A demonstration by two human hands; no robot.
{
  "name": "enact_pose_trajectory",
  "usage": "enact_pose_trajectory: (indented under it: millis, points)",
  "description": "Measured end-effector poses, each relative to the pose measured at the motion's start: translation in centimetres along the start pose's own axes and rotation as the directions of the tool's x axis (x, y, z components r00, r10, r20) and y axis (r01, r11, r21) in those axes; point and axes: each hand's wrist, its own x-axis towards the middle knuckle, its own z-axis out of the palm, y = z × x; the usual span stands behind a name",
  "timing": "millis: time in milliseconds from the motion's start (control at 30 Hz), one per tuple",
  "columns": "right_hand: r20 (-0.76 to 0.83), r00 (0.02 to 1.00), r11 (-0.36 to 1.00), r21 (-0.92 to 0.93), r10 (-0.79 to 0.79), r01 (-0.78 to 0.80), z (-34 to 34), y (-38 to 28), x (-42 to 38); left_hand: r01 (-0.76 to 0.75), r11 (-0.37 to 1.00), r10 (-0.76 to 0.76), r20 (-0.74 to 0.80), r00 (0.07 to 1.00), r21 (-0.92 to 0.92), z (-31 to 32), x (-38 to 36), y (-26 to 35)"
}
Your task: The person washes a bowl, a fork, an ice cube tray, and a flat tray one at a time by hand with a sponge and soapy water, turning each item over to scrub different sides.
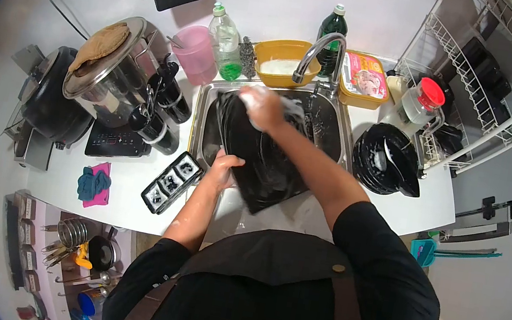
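Observation:
A large black rectangular tray (260, 169), streaked with suds, is tilted over the metal sink (346, 149). My left hand (224, 168) grips its left edge, thumb lying over the near face. Toward the tray's upper end, my right hand (262, 109) presses on the surface with fingers closed. White foam or a pale scrubber shows at those fingers; motion blur hides which. Left of the sink lies a black three-compartment dish (172, 183) with foam in its hollows. Above the basin curves the faucet (323, 47).
Soapy black dishes (386, 160) are stacked right of the sink. Behind it stand a yellow tub (276, 77), a clear soap bottle (226, 45) and a pink cup (195, 53). A steel pot (111, 80) is at left, a wire rack (476, 81) at right.

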Motion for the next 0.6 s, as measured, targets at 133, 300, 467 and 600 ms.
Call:
enact_pose_trajectory:
  millis: [133, 300, 467, 600]
  points:
    - [0.096, 0.972, 0.921, 0.351, -0.213, 0.167, 2.9, -4.1, -2.7, 0.012, 0.998, -0.025, -0.212, 0.977, -0.061, -1.0, 1.6, -2.0]
    - [0.097, 0.995, 0.972, -0.235, 0.009, 0.014, -1.0, 2.1, -2.0, -0.080, 0.996, 0.074, -0.135, 0.988, -0.046, -0.2, -0.9, -0.7]
    - [0.197, 0.963, 0.978, 0.135, -0.184, 0.159, 0.7, -3.2, -3.9, 0.006, 0.999, 0.003, -0.192, 0.981, 0.043, -0.8, -0.7, -0.8]
    - [0.265, 0.957, 0.993, -0.061, 0.118, -0.106, -2.1, 1.2, -0.7, -0.001, 0.998, 0.013, -0.208, 0.978, 0.056, 1.4, -2.1, 0.3]
